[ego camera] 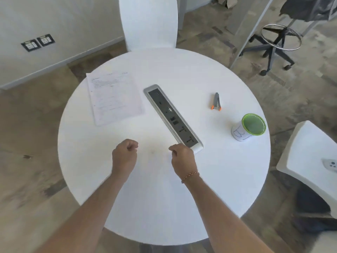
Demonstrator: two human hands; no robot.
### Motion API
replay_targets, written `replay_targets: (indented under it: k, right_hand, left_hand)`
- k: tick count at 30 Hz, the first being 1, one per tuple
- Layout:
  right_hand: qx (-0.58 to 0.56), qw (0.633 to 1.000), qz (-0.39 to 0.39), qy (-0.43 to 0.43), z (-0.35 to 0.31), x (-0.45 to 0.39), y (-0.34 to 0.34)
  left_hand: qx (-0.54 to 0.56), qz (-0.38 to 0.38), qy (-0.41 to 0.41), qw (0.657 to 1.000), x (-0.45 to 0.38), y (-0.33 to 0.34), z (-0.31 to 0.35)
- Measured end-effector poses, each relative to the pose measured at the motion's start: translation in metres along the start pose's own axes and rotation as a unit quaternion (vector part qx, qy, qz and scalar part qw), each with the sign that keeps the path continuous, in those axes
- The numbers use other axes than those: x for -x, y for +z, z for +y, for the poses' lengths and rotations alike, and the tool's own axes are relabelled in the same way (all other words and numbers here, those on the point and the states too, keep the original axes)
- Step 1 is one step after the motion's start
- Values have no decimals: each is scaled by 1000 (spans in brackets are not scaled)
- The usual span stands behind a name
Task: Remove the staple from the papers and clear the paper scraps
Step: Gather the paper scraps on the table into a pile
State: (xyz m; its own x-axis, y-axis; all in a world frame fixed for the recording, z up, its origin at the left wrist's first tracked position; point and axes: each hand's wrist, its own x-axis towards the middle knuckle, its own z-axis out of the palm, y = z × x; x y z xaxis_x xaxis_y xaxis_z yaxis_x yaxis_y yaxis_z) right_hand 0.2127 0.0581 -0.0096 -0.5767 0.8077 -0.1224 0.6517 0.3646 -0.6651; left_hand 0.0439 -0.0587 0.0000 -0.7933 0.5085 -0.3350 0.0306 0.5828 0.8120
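Head view has both hands, left [125, 152] and right [182, 157], curled into loose fists over the table [145, 207], holding nothing. Papers [114, 97] lie flat near the far left edge: light, floppy, probably best pinned at a corner. Staple remover [216, 102] near the right edge looks small, rigid, grabbable by its sides.

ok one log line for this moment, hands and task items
left hand: curled, empty | right hand: curled, empty | papers: untouched, table's left | staple remover: idle, right | cup: upright
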Motion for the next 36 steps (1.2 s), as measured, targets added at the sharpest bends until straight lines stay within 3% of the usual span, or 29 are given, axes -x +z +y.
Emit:
replay_targets:
  k: [4,7,14,25,27,31,36]
  right_hand:
    - [24,1000,-10,14,-17,14,32]
    - [76,996,-15,-38,-23,23,51]
    - [179,968,-89,-149,-31,23,74]
    - [150,973,-81,-154,-37,46,79]
    - [110,985,-55,-121,-38,47,74]
    - [42,998,33,26,-34,38,64]
    - [-39,995,12,86,-42,27,67]
  left_hand:
    - [-132,-17,70,989,13,-15,-25]
    - [-188,-29,135,972,23,-17,-43]
    - [-181,-19,184,966,32,-16,-59]
    - [-188,-38,207,959,26,-27,-54]
    - [-180,-35,202,962,26,-27,-52]
    - [-167,-35,195,966,28,-26,-51]
    - [-168,-37,185,967,30,-27,-51]
